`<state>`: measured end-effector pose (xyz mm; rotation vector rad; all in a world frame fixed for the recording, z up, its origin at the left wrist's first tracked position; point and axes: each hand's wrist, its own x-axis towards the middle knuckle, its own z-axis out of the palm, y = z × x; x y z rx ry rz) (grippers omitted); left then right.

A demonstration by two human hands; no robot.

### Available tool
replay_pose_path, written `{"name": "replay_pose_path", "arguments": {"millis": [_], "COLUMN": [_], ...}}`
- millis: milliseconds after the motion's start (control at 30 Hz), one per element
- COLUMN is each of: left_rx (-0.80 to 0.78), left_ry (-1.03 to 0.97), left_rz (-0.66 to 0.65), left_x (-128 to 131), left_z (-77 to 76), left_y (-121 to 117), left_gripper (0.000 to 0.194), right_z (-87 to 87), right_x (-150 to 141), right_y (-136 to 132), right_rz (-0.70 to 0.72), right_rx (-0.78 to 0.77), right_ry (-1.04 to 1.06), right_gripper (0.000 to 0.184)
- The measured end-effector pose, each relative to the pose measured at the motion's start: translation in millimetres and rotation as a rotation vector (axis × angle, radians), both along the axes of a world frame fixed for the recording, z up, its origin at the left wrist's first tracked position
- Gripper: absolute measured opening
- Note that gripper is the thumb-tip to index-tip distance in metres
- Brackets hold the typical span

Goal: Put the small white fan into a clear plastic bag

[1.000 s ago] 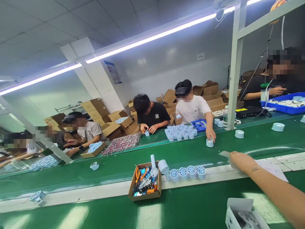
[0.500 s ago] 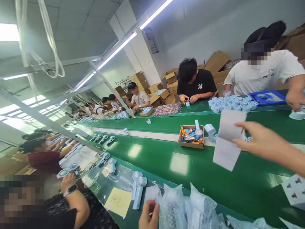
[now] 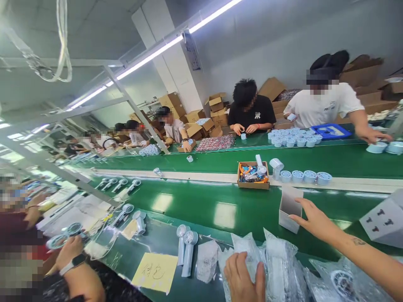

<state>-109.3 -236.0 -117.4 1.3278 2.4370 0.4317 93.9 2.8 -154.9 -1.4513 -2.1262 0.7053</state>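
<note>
My right hand grips the right side of a small white carton between thumb and fingers; the carton is unfolded, over the green belt. My left hand is over several clear bubble-wrap bags, fingers apart and curved across the nearest one; whether it touches that bag I cannot tell. To its left is a crumpled bubble-wrap piece. Beside that lie two light-blue handheld fans. A yellow paper note with handwriting is on the table further left.
A small cardboard box of mixed parts and a row of round blue fan heads stand along the white strip. A white block with screw-like marks is at right. Co-workers sit across the belt; another person's hand holds a fan at left.
The white carton has gone from flat and tilted to opened out and lower over the belt. My left hand has moved right from the crumpled bubble wrap to the bags, its fingers spreading.
</note>
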Motion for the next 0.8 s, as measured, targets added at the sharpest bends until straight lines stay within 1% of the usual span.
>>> {"name": "replay_pose_path", "arguments": {"millis": [33,67,133,167,200,267,333,400,433,500,567,633,700,733,800], "left_rx": [-0.018,-0.071,-0.233,-0.309,-0.364,-0.377,-0.284,-0.115,-0.018,0.153,0.279,0.333,0.311,0.262,0.095], "left_ry": [-0.028,-0.077,-0.175,-0.19,-0.184,-0.172,-0.246,-0.416,-0.521,-0.713,-0.794,-0.735,-0.549,-0.429,-0.161], "left_rz": [-0.09,-0.183,-0.311,-0.333,-0.327,-0.276,-0.2,-0.123,-0.108,-0.135,-0.218,-0.285,-0.295,-0.294,-0.33], "left_x": [8.3,17.8,36.8,44.2,48.8,47.4,33.9,16.3,9.1,2.8,7.6,18.3,28.8,33.3,42.7], "left_z": [2.3,1.8,-5.3,-10.2,-14.9,-20.0,-15.9,-2.6,6.4,25.5,41.8,53.5,63.2,68.7,82.3], "left_y": [5.2,9.4,14.6,15.8,16.0,14.2,11.7,14.3,19.5,39.8,72.0,109.3,143.0,156.7,177.6], "left_gripper": [0.049,0.058,0.083,0.091,0.093,0.087,0.082,0.069,0.061,0.047,0.038,0.032,0.025,0.021,0.018], "right_z": [-0.1,0.0,1.0,1.9,3.3,7.0,11.8,17.0,19.5,24.1,28.3,32.3,35.6,36.7,37.3], "right_x": [1.8,3.1,4.4,4.6,4.9,6.2,9.2,12.9,14.4,15.9,15.3,14.5,15.3,16.5,19.9], "right_y": [-2.4,-4.7,-8.2,-9.5,-10.2,-10.3,-8.2,-4.0,-1.4,4.7,10.5,14.8,17.3,18.0,19.5], "right_rz": [-0.015,-0.03,-0.051,-0.054,-0.051,-0.025,0.02,0.075,0.103,0.157,0.207,0.265,0.286,0.278,0.25], "right_rx": [-0.008,-0.016,-0.034,-0.045,-0.057,-0.084,-0.113,-0.15,-0.169,-0.199,-0.214,-0.215,-0.214,-0.216,-0.24], "right_ry": [-0.005,-0.008,-0.01,-0.008,-0.001,0.021,0.053,0.089,0.105,0.134,0.163,0.192,0.209,0.21,0.202], "right_gripper": [0.062,0.06,0.06,0.06,0.06,0.06,0.06,0.059,0.058,0.056,0.045,0.038,0.041,0.045,0.049]}}
